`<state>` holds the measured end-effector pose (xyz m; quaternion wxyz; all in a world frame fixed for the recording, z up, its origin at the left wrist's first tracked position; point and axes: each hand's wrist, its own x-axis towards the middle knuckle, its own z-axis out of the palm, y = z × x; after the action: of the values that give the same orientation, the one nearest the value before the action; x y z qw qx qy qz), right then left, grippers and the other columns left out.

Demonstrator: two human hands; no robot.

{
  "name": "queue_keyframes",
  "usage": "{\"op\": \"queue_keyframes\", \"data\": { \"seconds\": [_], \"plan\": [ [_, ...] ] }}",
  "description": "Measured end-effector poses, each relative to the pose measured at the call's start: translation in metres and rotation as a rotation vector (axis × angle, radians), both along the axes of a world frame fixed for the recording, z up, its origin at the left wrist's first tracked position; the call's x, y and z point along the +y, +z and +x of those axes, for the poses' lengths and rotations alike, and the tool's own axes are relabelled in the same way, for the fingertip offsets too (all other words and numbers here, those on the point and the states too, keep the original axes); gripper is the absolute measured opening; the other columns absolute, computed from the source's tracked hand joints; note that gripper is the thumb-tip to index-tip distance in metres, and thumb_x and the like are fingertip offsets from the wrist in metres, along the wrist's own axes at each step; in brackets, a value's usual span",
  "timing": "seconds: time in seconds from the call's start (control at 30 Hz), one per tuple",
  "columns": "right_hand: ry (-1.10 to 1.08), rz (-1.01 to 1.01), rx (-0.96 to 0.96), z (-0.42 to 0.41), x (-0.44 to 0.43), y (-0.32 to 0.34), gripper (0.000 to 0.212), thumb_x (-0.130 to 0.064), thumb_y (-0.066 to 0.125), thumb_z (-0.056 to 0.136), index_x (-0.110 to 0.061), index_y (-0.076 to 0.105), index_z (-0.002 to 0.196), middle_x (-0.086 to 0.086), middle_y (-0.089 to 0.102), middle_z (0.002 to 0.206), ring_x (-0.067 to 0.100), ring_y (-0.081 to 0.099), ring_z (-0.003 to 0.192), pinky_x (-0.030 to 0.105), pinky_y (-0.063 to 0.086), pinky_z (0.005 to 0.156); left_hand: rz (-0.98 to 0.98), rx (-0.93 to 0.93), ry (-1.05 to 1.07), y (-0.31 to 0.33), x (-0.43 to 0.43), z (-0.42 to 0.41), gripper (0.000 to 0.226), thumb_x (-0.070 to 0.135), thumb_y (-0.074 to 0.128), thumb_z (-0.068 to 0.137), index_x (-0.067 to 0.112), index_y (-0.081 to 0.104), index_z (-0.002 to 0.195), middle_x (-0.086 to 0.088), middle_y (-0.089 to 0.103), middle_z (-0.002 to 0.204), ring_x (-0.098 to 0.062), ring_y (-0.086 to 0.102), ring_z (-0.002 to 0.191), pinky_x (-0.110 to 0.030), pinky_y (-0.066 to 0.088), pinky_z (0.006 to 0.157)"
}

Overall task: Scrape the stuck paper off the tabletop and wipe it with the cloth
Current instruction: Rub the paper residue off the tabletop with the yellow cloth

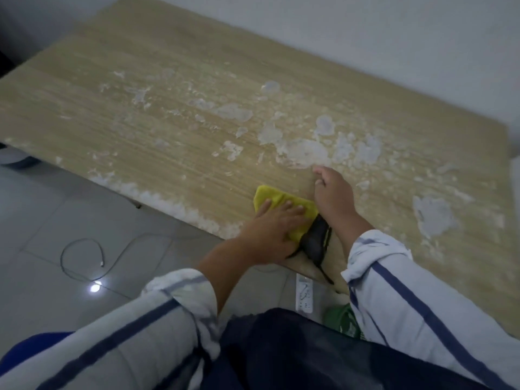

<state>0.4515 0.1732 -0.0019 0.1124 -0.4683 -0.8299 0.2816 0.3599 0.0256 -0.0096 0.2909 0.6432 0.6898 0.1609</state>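
Observation:
The light wooden tabletop [168, 130] carries several white patches of stuck paper [304, 153], thickest across its middle and right. My left hand [273, 229] lies flat with straight fingers on a yellow cloth [270, 197] near the table's front edge. My right hand [333, 192] is just right of the cloth. Its fingers are curled and a fingertip touches the lower edge of the big paper patch. No tool shows in it. White crumbs line the front edge left of the cloth.
A black strapped item [316, 240] lies on the table between my wrists. Below the edge, a white power strip [304, 294], a green object [342, 319] and a looped cable [81, 260] lie on the tiled floor. A white wall [365, 38] runs behind the table.

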Motion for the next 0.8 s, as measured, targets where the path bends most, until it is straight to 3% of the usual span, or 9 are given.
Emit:
{"op": "queue_keyframes", "data": {
  "seconds": [0.1,0.17,0.27,0.37,0.43,0.5,0.63,0.7,0.8],
  "plan": [
    [0.157,0.045,0.097,-0.007,-0.037,0.001,0.036,-0.013,0.040,0.096,-0.005,0.050,0.129,0.013,0.048,0.138,0.026,0.042,0.129,0.032,0.030,0.106,0.065,-0.319,0.361,0.011,0.001,-0.026,0.061,0.003,0.046,0.084,0.020,0.035,0.142,-0.002,0.034,0.150,-0.021,0.036,0.133,-0.031,0.027,0.107],
    [0.330,0.032,0.038,-0.010,-0.066,-0.009,0.050,-0.040,0.036,0.096,-0.011,0.044,0.136,0.012,0.042,0.143,0.027,0.036,0.134,0.038,0.024,0.111,0.038,-0.120,0.522,0.005,0.001,-0.049,0.055,0.002,0.039,0.091,0.015,0.031,0.144,-0.004,0.026,0.154,-0.021,0.021,0.142,-0.032,0.017,0.113],
    [0.442,0.138,-0.223,0.003,-0.097,-0.025,0.075,-0.068,0.021,0.084,-0.024,0.026,0.146,0.002,0.017,0.156,0.022,0.010,0.144,0.046,0.005,0.115,-0.069,0.173,0.542,-0.015,-0.006,-0.068,0.050,0.027,0.028,0.100,0.016,0.022,0.148,-0.001,0.011,0.159,-0.019,0.002,0.146,-0.038,0.001,0.119],
    [0.458,0.146,-0.224,0.033,-0.091,-0.028,0.072,-0.060,0.017,0.087,-0.020,0.029,0.145,0.004,0.022,0.155,0.023,0.015,0.144,0.044,0.007,0.115,-0.017,0.261,0.493,-0.027,-0.011,-0.066,0.053,0.037,0.026,0.099,0.018,0.021,0.148,-0.001,0.010,0.159,-0.021,0.001,0.146,-0.041,-0.001,0.119],
    [0.371,0.159,-0.191,0.057,-0.069,-0.030,0.061,-0.044,0.032,0.092,-0.011,0.033,0.143,0.013,0.030,0.151,0.031,0.025,0.140,0.045,0.014,0.114,-0.017,0.281,0.474,-0.027,-0.012,-0.063,0.054,0.039,0.026,0.099,0.019,0.020,0.148,-0.001,0.008,0.159,-0.022,0.000,0.146,-0.042,-0.001,0.119],
    [0.081,0.122,-0.168,0.081,-0.036,-0.023,0.047,-0.028,0.042,0.096,-0.007,0.039,0.138,0.018,0.040,0.144,0.034,0.035,0.133,0.042,0.023,0.110,-0.026,0.288,0.458,-0.027,-0.012,-0.064,0.054,0.040,0.025,0.099,0.019,0.018,0.149,-0.001,0.007,0.159,-0.022,-0.002,0.146,-0.044,-0.002,0.119],
    [-0.466,0.046,-0.010,0.089,0.006,0.002,0.043,-0.030,0.037,0.099,-0.008,0.040,0.136,0.017,0.044,0.140,0.036,0.042,0.126,0.041,0.034,0.102,-0.041,0.294,0.462,-0.028,-0.010,-0.063,0.055,0.040,0.026,0.098,0.021,0.018,0.148,-0.001,0.007,0.159,-0.023,-0.002,0.146,-0.045,-0.002,0.118],
    [-0.349,0.008,-0.017,0.061,-0.005,-0.004,0.044,-0.028,0.037,0.100,-0.010,0.035,0.140,0.014,0.036,0.147,0.032,0.033,0.133,0.040,0.025,0.109,-0.045,0.299,0.469,-0.027,-0.007,-0.060,0.054,0.039,0.025,0.097,0.022,0.017,0.148,0.000,0.006,0.159,-0.022,-0.002,0.146,-0.046,-0.003,0.118],
    [0.135,0.009,-0.067,0.010,-0.053,-0.023,0.045,-0.026,0.039,0.099,-0.010,0.035,0.141,0.012,0.030,0.151,0.029,0.023,0.140,0.039,0.010,0.114,-0.053,0.294,0.474,-0.026,0.001,-0.058,0.053,0.037,0.024,0.099,0.022,0.015,0.149,0.002,0.005,0.159,-0.019,-0.003,0.146,-0.043,-0.005,0.117]
  ]
}}
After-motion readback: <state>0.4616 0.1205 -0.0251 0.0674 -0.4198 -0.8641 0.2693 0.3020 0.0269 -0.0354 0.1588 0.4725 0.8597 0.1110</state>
